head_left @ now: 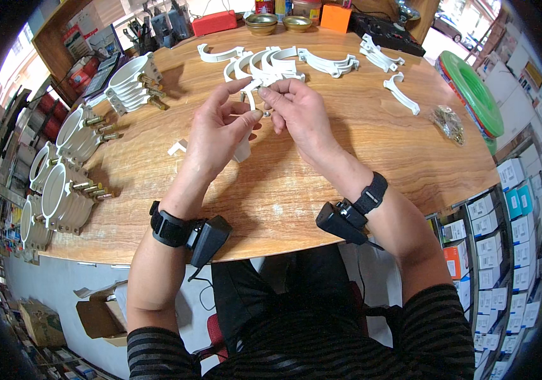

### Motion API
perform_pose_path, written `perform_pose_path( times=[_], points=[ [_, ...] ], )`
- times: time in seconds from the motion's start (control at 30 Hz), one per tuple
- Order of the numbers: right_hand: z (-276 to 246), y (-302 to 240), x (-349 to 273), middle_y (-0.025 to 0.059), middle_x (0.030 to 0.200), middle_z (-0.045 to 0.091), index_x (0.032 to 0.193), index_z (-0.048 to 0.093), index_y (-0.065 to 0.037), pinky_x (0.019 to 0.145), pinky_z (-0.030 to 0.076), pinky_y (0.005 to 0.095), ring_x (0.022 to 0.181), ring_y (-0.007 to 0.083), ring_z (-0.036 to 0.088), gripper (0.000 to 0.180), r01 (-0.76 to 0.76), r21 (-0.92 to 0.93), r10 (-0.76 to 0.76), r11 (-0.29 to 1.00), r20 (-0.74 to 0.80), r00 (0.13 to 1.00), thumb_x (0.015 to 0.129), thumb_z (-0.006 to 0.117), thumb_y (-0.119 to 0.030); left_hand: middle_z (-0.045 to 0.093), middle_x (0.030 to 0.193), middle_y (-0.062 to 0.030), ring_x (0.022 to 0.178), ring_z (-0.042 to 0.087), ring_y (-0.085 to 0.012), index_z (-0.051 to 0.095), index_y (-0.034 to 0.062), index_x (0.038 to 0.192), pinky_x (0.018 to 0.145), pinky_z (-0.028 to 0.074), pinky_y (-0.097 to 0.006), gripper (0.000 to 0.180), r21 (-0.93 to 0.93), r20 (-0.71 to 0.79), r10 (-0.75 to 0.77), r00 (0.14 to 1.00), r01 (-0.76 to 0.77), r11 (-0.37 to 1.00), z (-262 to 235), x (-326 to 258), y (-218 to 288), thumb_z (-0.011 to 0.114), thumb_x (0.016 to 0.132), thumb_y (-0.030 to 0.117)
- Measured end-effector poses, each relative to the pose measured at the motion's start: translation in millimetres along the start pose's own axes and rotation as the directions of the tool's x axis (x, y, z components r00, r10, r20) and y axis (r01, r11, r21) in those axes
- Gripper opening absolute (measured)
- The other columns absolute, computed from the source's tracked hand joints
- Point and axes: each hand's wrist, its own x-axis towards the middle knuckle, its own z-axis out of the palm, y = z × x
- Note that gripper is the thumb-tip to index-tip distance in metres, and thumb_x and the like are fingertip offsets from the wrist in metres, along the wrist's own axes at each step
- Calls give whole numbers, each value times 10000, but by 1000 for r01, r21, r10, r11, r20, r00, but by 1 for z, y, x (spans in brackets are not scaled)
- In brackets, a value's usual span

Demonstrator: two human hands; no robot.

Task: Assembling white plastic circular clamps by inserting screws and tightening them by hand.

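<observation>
Above the middle of the table, my left hand (217, 130) is closed around a white plastic pipe clamp half (243, 151), mostly hidden behind the fingers. My right hand (297, 113) is at the clamp's upper end, thumb and forefinger pinched together; what lies between them is too small to make out. A small metal piece (266, 114) shows just below the right fingertips. Just beyond both hands lie several loose white clamp halves (264, 63), curved and partly overlapping. Another white piece (177, 147) rests on the table left of my left wrist.
Assembled white ring clamps (68, 196) with brass-coloured bolts stand stacked along the left side. More clamp halves (403, 95) lie to the right, near a clear bag of small metal parts (448, 123) and green coiled hose (471, 88). Metal bowls (261, 24) stand at the back.
</observation>
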Motion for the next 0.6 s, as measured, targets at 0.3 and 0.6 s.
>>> perform_pose_path(
  times=[0.3,0.6],
  points=[
    [0,-7,-4,29,646,543,824,564,2,394,343,182,463,49,426,202,-115,147,93,982,148,985,848,538,-197,589,796,-78,708,582,-108,436,67,1197,578,461,-207,446,-21,-28,37,999,-37,999,-1,0,1,586,781,8],
    [-2,-9,-4,18,660,527,818,542,-40,424,366,167,478,44,439,214,-84,26,79,996,155,985,868,506,-245,596,805,-82,693,573,-98,431,63,1201,578,455,-202,447,-23,-17,39,999,-40,999,0,0,3,586,785,14]
  ],
)
